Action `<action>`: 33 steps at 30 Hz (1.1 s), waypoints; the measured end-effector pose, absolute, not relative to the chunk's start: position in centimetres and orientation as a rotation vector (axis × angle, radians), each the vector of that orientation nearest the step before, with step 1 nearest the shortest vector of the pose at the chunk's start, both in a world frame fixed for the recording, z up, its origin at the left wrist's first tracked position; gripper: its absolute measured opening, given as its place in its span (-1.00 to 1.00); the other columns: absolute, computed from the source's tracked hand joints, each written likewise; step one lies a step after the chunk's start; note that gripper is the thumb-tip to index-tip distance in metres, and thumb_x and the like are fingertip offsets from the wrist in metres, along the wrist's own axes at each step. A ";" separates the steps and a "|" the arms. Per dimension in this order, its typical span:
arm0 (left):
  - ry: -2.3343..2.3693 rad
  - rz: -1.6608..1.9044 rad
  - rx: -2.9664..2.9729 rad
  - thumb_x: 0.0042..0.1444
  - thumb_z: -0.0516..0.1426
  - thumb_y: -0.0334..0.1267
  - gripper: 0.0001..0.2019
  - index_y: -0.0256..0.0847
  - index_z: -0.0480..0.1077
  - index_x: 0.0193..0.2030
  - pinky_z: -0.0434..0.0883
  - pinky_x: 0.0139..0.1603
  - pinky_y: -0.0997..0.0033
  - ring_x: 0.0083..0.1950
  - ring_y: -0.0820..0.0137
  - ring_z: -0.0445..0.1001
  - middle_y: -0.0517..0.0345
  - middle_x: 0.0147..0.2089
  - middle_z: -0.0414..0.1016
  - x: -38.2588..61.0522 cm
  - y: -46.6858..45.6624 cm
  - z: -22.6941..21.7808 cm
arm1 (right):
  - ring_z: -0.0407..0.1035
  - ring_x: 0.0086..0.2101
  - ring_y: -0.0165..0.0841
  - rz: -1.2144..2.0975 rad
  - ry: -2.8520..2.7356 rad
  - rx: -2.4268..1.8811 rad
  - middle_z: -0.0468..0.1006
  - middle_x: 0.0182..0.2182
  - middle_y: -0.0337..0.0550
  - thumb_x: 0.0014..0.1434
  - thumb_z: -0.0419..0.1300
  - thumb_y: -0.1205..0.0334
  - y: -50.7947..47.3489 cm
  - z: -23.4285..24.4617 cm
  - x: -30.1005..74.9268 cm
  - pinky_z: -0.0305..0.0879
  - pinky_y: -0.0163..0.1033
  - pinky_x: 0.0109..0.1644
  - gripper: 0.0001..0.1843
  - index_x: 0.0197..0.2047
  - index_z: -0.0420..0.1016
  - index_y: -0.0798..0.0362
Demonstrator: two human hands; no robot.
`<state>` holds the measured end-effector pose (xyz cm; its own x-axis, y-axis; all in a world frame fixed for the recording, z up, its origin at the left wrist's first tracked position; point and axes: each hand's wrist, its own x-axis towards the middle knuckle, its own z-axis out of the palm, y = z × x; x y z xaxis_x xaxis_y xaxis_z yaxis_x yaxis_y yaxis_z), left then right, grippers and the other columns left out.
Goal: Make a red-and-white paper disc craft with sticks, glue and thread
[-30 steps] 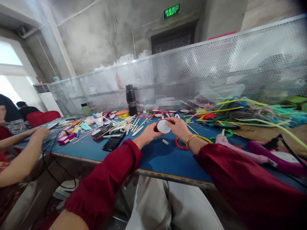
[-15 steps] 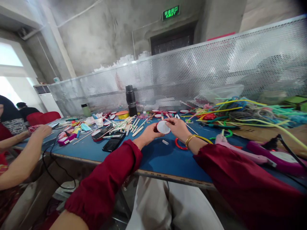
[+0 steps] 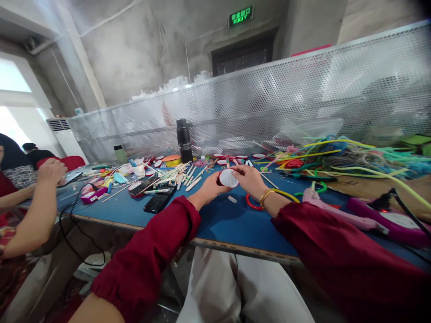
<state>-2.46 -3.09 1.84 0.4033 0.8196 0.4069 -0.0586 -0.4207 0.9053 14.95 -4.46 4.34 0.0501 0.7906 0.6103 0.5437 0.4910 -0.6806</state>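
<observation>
Between my hands, just above the blue table, is a round white disc with a red rim, its pale face turned towards me. My left hand grips it by the left and lower edge, fingers closed. The fingers of my right hand are pinched at its upper right edge; whether a small piece sits between them I cannot make out. Below the disc a short translucent stub lies on the table. A red ring rests beside my right wrist, partly hidden by it.
Left of my hands are a black phone and a pile of wooden sticks. A black thermos stands behind. To the right lie a pink glue gun, a purple power strip and tangled coloured strands. A co-worker's hand is far left.
My hands and the disc have hardly moved. At the far left the co-worker's raised hand has shifted upward and slightly left.
</observation>
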 end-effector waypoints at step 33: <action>0.771 1.228 1.478 -0.12 0.32 -0.30 -0.71 -0.30 0.52 -0.20 0.42 -0.13 0.35 -0.30 0.42 0.45 0.14 -0.28 0.55 -2.8 -2.9 2.7 | 0.56 -0.23 -0.26 0.246 -1.699 -1.066 0.71 -0.21 -0.08 0.20 0.18 0.30 -4.0 3.2 14.5 0.48 -0.16 -0.11 -0.72 -0.11 0.69 0.01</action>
